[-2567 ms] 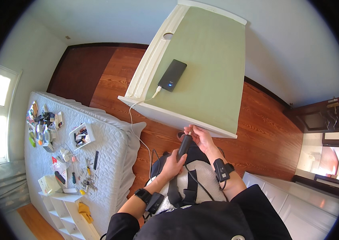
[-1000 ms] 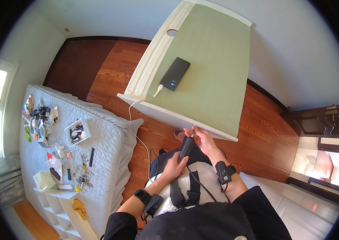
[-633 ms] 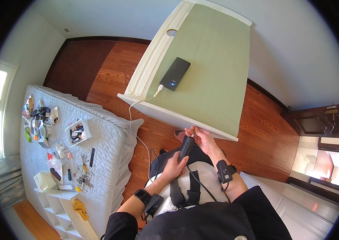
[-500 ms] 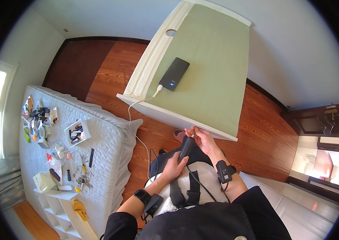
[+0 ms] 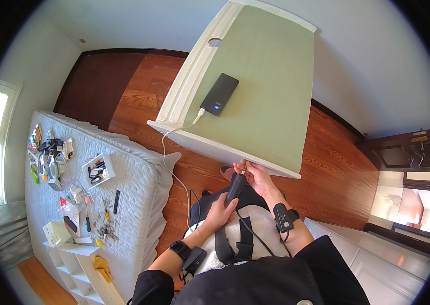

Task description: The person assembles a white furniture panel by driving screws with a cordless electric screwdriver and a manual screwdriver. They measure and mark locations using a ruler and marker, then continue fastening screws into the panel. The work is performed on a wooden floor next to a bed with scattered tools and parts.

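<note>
My left hand (image 5: 219, 212) is wrapped round a thick black electric screwdriver (image 5: 235, 186), its slim metal tip pointing away from me. At that tip, my right hand (image 5: 256, 178) is closed, thumb and fingers pinched together close against the near white edge of a panel (image 5: 255, 157). Whatever is between those fingertips is too small to make out. The panel belongs to a white piece of furniture with a pale green surface (image 5: 271, 86). On it lies a black power bank (image 5: 219, 94) with a small blue light and a white cable (image 5: 174, 175) plugged in.
To my left, a quilted bed (image 5: 138, 183) carries a white box (image 5: 98, 170) of small items, a screwdriver (image 5: 88, 224), and scattered tools. A white shelf unit (image 5: 80, 269) with a yellow cloth (image 5: 102, 268) stands at lower left. White drawers (image 5: 362, 254) are at right.
</note>
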